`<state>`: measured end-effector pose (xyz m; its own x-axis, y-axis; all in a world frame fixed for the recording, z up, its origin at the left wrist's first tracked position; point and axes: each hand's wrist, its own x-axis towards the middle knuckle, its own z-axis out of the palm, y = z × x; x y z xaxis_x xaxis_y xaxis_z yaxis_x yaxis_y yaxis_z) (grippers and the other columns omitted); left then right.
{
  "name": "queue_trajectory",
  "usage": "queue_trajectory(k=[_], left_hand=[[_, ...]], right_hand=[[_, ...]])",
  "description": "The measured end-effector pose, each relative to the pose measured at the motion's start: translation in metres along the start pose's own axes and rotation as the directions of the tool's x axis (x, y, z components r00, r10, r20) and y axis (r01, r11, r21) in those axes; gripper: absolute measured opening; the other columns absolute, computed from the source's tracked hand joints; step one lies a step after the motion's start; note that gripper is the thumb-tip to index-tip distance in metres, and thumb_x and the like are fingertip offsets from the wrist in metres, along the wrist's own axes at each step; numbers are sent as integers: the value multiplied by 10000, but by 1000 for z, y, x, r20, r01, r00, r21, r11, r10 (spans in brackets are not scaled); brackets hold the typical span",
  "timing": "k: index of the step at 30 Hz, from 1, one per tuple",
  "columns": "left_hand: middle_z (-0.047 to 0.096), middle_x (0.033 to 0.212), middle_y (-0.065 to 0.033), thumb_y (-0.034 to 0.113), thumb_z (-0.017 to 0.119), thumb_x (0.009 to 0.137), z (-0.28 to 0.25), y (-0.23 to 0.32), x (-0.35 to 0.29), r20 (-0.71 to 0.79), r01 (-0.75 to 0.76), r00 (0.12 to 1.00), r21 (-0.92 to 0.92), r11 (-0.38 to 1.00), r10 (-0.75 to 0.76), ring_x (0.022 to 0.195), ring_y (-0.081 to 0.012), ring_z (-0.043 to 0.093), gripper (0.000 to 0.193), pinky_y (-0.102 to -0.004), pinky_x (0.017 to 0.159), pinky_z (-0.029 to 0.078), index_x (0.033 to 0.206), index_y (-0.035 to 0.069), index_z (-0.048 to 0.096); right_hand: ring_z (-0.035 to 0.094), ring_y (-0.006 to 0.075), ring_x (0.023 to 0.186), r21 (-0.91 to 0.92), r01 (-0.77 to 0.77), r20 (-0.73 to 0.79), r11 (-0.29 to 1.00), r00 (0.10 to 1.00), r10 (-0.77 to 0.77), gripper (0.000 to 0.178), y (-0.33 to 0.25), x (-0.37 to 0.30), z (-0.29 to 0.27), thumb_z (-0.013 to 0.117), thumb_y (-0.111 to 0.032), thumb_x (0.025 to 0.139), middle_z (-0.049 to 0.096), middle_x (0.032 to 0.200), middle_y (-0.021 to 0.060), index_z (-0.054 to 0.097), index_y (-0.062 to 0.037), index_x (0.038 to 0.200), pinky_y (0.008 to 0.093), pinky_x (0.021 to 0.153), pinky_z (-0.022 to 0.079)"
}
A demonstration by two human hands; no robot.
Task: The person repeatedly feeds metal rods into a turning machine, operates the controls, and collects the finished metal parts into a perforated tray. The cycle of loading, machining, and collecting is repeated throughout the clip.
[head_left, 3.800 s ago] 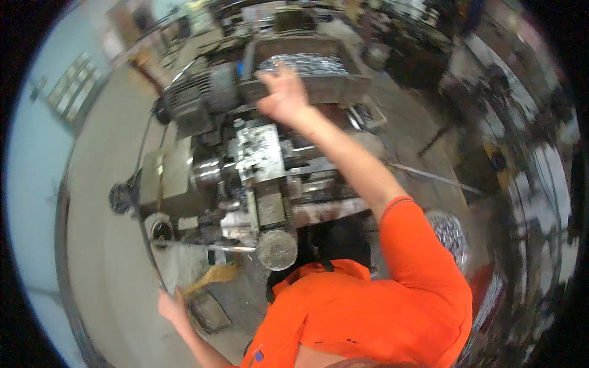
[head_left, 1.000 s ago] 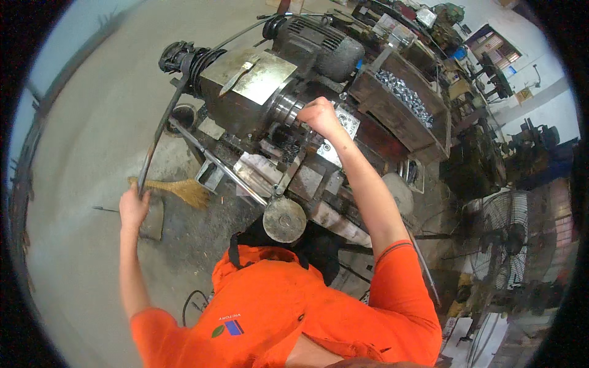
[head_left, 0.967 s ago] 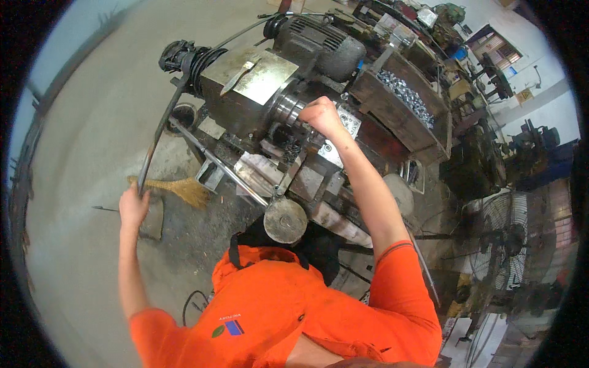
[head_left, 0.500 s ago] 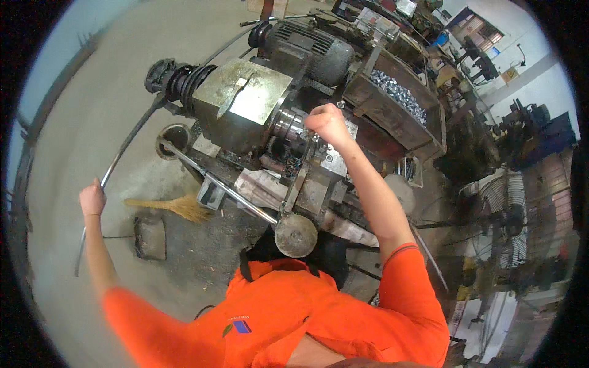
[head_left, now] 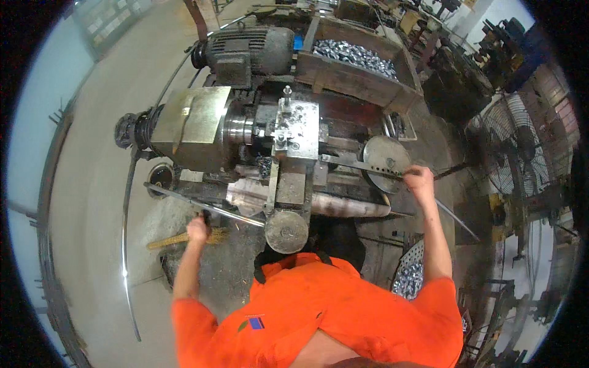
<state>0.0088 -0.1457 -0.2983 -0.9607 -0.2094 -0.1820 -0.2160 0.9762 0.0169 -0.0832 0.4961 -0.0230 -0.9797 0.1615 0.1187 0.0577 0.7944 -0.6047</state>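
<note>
My right hand (head_left: 419,179) is closed round the outer end of a flat metal lever with a row of holes (head_left: 362,164), which reaches left to the lathe. My left hand (head_left: 197,228) is a loose fist in front of a broom (head_left: 165,243), just below a shiny slanting bar (head_left: 205,204); whether it holds anything is hidden. Ahead of me, the tool post (head_left: 297,130) faces the chuck (head_left: 237,130) beside the metal-topped headstock (head_left: 191,116). A round handwheel (head_left: 286,232) sits close to my body. A long thin rod (head_left: 125,245) hangs at the left, apart from my hand.
Behind the lathe are an electric motor (head_left: 251,52) and a bin (head_left: 368,84) of small metal pieces. A larger round wheel (head_left: 385,161) lies behind the lever. A basket of metal pieces (head_left: 410,276) stands near my right elbow; a fan (head_left: 515,138) is farther right.
My left hand has let go of the long rod and come inward to the right. My right hand has left the chuck area and taken hold of the holed lever. The view has turned.
</note>
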Motion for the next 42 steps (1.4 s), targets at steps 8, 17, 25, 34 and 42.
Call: queue_trajectory(k=[8, 17, 25, 34, 42], left_hand=[[640, 865, -96, 247, 599, 775, -65, -1, 3, 58, -95, 995, 209, 973, 84, 798, -300, 622, 296, -410, 703, 494, 1058, 163, 579], [637, 756, -156, 325, 611, 826, -122, -35, -12, -79, 107, 938, -860, 499, -339, 529, -209, 610, 404, -290, 499, 475, 1058, -5, 578], [582, 748, -120, 350, 570, 838, -145, 28, 14, 61, 112, 863, -991, 70, -502, 582, -227, 608, 407, -339, 497, 542, 965, -36, 556], [600, 842, -99, 209, 524, 835, -125, 33, 22, -10, -50, 845, -997, -60, -534, 661, -208, 607, 313, -335, 492, 536, 1065, -3, 511], [572, 728, -101, 253, 525, 837, -149, 49, 15, 40, 85, 878, -994, 74, -477, 552, -204, 591, 303, -335, 496, 545, 938, -33, 530]], right_hand=[[546, 345, 1016, -579, -225, -163, 784, 974, 159, 538, 167, -37, -47, 620, -211, 592, 545, 1169, 176, 591, -79, 1113, 397, 860, 449], [588, 353, 896, -774, -359, -175, 521, 913, 370, 344, 272, -59, -62, 614, -317, 675, 619, 931, 190, 590, -55, 896, 433, 798, 465], [607, 355, 697, -617, -364, -160, 698, 926, 342, 335, 192, -195, -7, 606, -209, 601, 619, 734, 169, 568, -66, 902, 455, 599, 487], [565, 439, 749, -184, -553, -56, 812, 831, 553, 366, 91, -231, 24, 582, -251, 591, 590, 760, 254, 552, -18, 871, 479, 672, 451], [582, 421, 773, -183, -520, -62, 834, 853, 518, 517, 119, -243, 40, 594, -247, 604, 609, 793, 227, 560, -39, 1076, 456, 672, 461]])
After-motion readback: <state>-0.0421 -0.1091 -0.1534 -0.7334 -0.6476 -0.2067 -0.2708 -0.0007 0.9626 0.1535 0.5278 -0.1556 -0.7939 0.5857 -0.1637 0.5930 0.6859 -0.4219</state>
